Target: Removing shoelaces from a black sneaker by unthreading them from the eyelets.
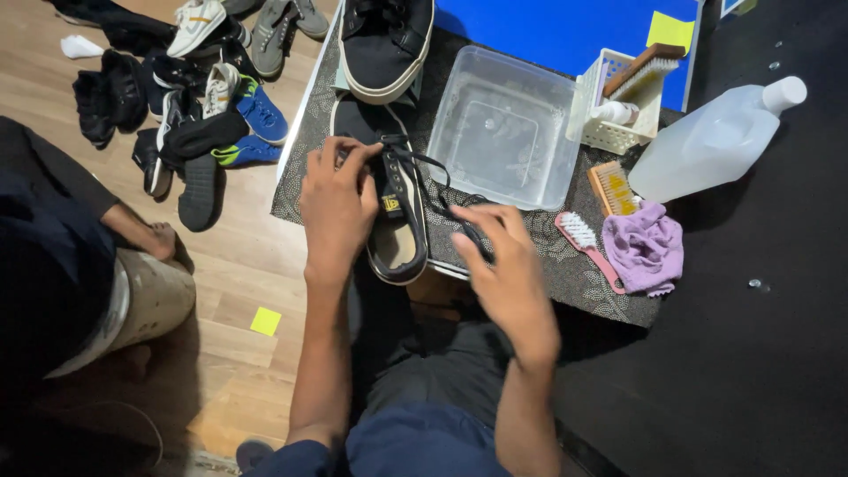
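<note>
A black low-top shoe (399, 231) with a pale sole lies on a patterned grey mat (565, 265), heel toward me. My left hand (337, 208) grips its upper near the eyelets. My right hand (499, 265) is beside the shoe's right side, fingers pinched on the black lace (435, 179) that runs from the eyelets. A second black shoe (385, 40) stands farther back on the mat.
A clear plastic tub (505, 128), a white basket with a wooden brush (629, 97), a white plastic jug (720, 137), a yellow-bristled brush (613, 187), a pink brush (586, 247) and a purple cloth (645, 247) sit to the right. Several shoes (212, 97) lie on the wooden floor left.
</note>
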